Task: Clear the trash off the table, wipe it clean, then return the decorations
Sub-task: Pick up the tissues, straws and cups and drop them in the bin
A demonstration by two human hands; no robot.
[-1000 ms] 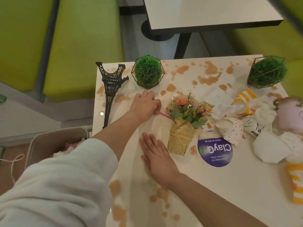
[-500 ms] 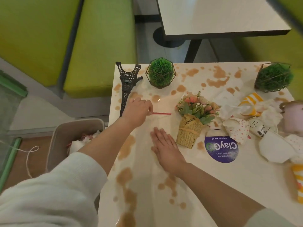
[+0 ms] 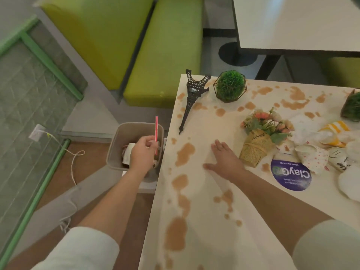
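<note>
My left hand (image 3: 142, 154) pinches a red straw (image 3: 156, 133) upright over the beige trash bin (image 3: 116, 145) left of the table; the bin holds crumpled trash. My right hand (image 3: 224, 162) lies flat, fingers straight, on the white table (image 3: 204, 221), which is spotted with brown spills. Decorations stand on it: a black Eiffel Tower model (image 3: 191, 98), a green grass ball in a wire frame (image 3: 229, 86), a second one (image 3: 352, 107) at the right edge, and a paper-wrapped flower bouquet (image 3: 261, 137). Crumpled paper cups and napkins (image 3: 327, 147) lie at the right.
A purple round sticker (image 3: 291, 176) is on the table near the bouquet. A green bench (image 3: 161, 49) stands behind the bin. Another table (image 3: 296, 22) is at the back right. A white cord (image 3: 74, 160) lies on the floor at left.
My left hand picked the red straw off the table and carried it left over the bin. The right hand stayed flat on the table. The view swung left.
</note>
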